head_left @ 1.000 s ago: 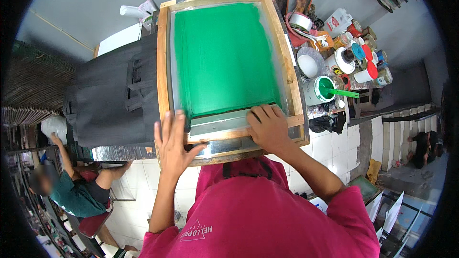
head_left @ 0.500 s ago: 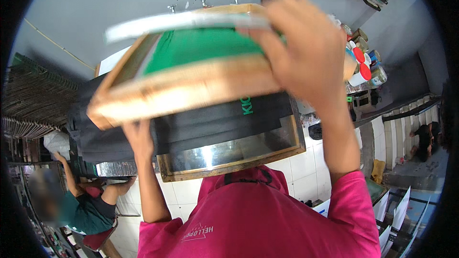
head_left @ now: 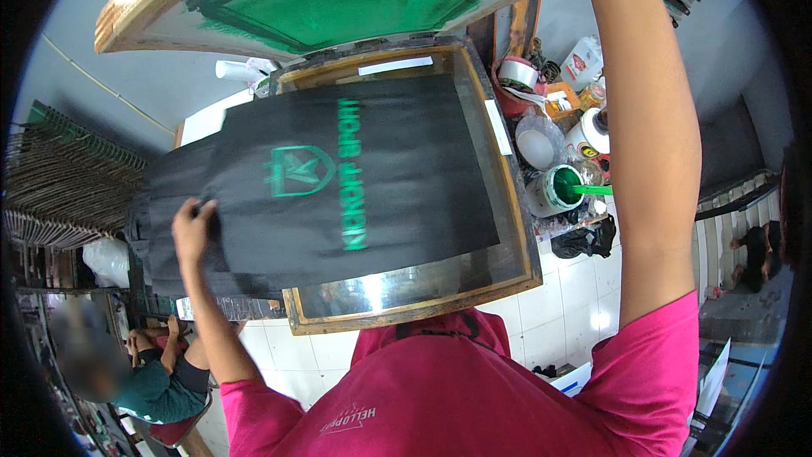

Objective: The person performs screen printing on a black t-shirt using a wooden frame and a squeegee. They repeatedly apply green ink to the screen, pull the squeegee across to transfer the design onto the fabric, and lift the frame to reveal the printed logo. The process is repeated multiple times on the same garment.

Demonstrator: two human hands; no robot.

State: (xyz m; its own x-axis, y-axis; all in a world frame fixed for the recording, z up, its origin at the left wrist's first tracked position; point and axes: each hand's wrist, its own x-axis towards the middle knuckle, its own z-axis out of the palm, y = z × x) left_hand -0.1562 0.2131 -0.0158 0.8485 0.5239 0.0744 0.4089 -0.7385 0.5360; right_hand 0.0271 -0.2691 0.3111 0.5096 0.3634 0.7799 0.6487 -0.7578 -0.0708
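Note:
A wood-framed printing screen [head_left: 338,8] with green ink on its mesh stands tilted up at the far side. My right arm [head_left: 655,144] reaches up to it, and the right hand lies beyond the top edge of the picture. Below it, a black fabric piece [head_left: 414,161] bearing a green shield emblem and green lettering lies on a glass-topped board [head_left: 397,292] with a wooden rim. At the left part of the fabric, my left hand [head_left: 191,228] is closed, thumb and fingers pinching the cloth.
To the right stand an open tub of green ink [head_left: 558,190] with a green stick in it, a white jug [head_left: 582,63] and other containers. A black plastic bag [head_left: 585,239] hangs below them. At left, a seated person [head_left: 156,377] is near stacked racks [head_left: 72,178].
The screen has swung up and away, uncovering the printed fabric. My left hand has left the screen's frame and moved left onto the fabric. My right hand has risen out of view.

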